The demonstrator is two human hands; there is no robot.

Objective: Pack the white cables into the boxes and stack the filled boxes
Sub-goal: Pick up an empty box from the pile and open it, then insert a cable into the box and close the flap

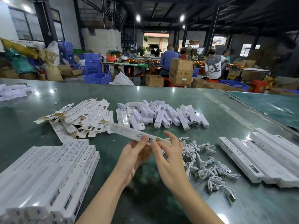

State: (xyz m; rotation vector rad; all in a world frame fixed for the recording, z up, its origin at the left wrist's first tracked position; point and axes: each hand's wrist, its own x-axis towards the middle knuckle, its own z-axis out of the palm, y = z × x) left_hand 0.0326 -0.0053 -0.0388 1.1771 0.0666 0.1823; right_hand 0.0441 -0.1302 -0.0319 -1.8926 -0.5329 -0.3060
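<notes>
A long white box [129, 132] is held above the green table, slanting from upper left down to my hands. My left hand [134, 157] grips the box near its right end, thumb on top. My right hand [169, 159] pinches the box's open right end, where a flap or cable end shows; which one I cannot tell. A tangle of short white cables [208, 165] lies on the table just right of my right hand. Filled long boxes are stacked at the lower left [48, 178] and at the right [258, 157].
Flat unfolded box blanks [80, 117] lie in a heap at mid-left. A pile of small white lamp units [161, 114] sits at centre back. More white boxes [11, 92] rest at the far left edge. Beyond the table, people sit among cartons and blue crates.
</notes>
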